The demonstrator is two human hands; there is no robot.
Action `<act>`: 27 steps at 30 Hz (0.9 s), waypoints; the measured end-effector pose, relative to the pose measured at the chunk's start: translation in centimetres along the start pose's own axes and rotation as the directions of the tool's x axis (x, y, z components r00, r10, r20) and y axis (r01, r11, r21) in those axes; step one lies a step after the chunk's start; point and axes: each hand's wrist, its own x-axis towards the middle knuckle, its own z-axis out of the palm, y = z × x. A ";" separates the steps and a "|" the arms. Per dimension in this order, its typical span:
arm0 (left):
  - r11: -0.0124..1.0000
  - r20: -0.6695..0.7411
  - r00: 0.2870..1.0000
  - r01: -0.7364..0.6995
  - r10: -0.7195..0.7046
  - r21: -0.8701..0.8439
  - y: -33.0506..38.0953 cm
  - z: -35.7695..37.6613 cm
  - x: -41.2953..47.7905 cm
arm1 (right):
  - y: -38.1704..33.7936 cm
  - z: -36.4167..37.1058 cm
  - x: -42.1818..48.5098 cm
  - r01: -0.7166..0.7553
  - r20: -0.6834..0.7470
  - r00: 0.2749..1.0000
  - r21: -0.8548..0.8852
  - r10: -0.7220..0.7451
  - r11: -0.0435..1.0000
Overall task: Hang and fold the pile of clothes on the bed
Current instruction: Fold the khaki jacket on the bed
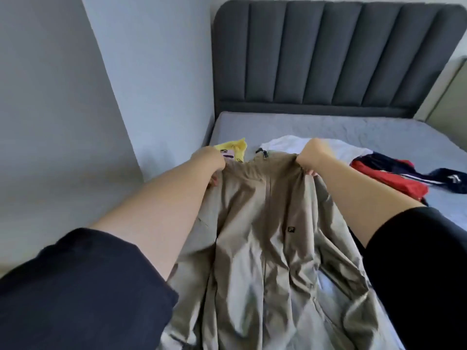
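The person holds a tan jacket [265, 236] up by its shoulders. Its body drapes down onto the near end of the bed [353, 132], at 6 o'clock in the view. The left grip [208, 160] is curled tight round the shoulder at the jacket's 11 o'clock. The right grip [312, 155] is fisted on the shoulder at 1 o'clock, with fingertips showing under the cloth.

The jacket looks thin and light, soft enough to crumple, and it has a sheen that suggests it would slide through a loose hold. Its zip runs down the middle. The shoulder seams beside the collar seem the best places to hold it, since they keep it spread for a hanger or for laying flat. No hanger shows.

Beyond it lie more clothes:
- One yellow garment [235, 150] at 11 o'clock.
- One white garment [285, 145] at 12 o'clock.
- One red and navy garment [394, 173] at 2 o'clock.
- One dark piece [449, 183] at 3 o'clock, which may be separate, though that cannot be told.

That makes four garments for certain, perhaps five.
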 end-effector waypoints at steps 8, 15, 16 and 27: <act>0.827 -0.263 0.958 -0.237 0.112 -0.511 2.6 0.7 6.7 | -3.0 1.7 5.5 0.093 -0.198 0.980 0.378 -0.017 0.921; 0.914 0.275 0.890 -0.398 0.364 0.076 -6.8 17.8 3.4 | 0.5 20.2 -3.0 -0.027 0.162 0.987 0.120 0.007 0.992; 0.913 0.336 0.885 -0.384 0.322 0.136 -9.0 20.3 2.4 | 1.4 23.1 -5.2 -0.065 0.189 0.981 0.062 0.053 0.996; 0.805 -0.011 0.829 -0.539 0.559 0.250 -18.4 27.6 1.7 | 3.1 35.0 -14.3 -0.136 -0.214 0.968 -0.011 0.131 0.991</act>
